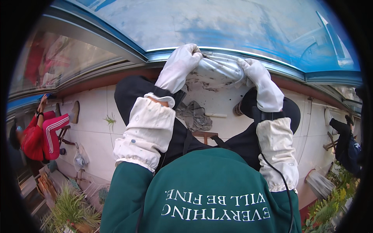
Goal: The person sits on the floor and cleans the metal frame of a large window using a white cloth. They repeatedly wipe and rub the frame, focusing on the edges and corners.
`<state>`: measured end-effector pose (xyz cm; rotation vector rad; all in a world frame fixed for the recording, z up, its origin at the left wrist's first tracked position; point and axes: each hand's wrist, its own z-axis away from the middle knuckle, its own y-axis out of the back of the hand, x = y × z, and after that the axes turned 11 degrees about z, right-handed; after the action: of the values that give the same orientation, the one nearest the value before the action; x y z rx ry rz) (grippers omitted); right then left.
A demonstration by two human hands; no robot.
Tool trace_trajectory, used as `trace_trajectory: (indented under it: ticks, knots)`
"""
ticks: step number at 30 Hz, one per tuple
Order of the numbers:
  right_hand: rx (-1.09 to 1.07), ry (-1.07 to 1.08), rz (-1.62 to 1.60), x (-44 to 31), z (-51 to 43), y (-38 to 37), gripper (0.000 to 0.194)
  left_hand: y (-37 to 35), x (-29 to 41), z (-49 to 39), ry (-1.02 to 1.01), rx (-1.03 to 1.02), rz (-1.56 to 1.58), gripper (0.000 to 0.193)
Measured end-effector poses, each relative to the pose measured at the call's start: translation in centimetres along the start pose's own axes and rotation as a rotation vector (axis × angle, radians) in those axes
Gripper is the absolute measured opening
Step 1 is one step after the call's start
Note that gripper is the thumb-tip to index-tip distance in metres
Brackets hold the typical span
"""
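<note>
My left hand (186, 56), in a white glove, is closed on one end of a pale, dirt-stained cloth (221, 70) at the window's lower edge. The other end of the cloth is gripped by my right hand (253, 70), also in a white glove. Between the two hands the cloth is stretched in folds, hanging just below the blue metal sill frame (279, 64). Beyond it rises a large glass pane (215, 26) with blue and cloudy reflections. On the tiled floor between my knees lie a crumpled grey rag (194, 116) and a short pale stick (216, 115).
A wooden stool (205, 134) shows beneath me. At the left a seated person in red (33, 139) reaches towards the frame; another person in dark clothes (346, 145) is at the far right. Potted plants (68, 206) and a grey bucket (320, 184) stand behind, near a plastic bag (80, 159).
</note>
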<state>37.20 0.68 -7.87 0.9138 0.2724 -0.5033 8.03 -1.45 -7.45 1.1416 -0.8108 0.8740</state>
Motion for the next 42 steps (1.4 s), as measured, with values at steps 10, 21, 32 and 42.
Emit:
trace_trajectory:
  ticks: [10,21,32,42]
  knots:
    - [0.677,0.283,0.430,-0.4,-4.9,-3.4,0.034,-4.8,-5.1,-5.1,-0.177,0.227,-0.576,0.019]
    - [0.724,0.766,0.404,-2.9,-1.0,-8.7,0.024,-5.4,-6.1,-5.0,-0.329,0.343,-0.554,0.013]
    - [0.714,0.695,0.423,-1.3,-2.3,-8.2,0.023,-9.9,-4.9,-2.4,-0.193,0.126,-0.455,0.029]
    - [0.848,0.672,0.428,-0.1,-1.8,-4.7,0.029,-10.0,-5.7,-3.1,-0.117,0.009,-0.408,0.057]
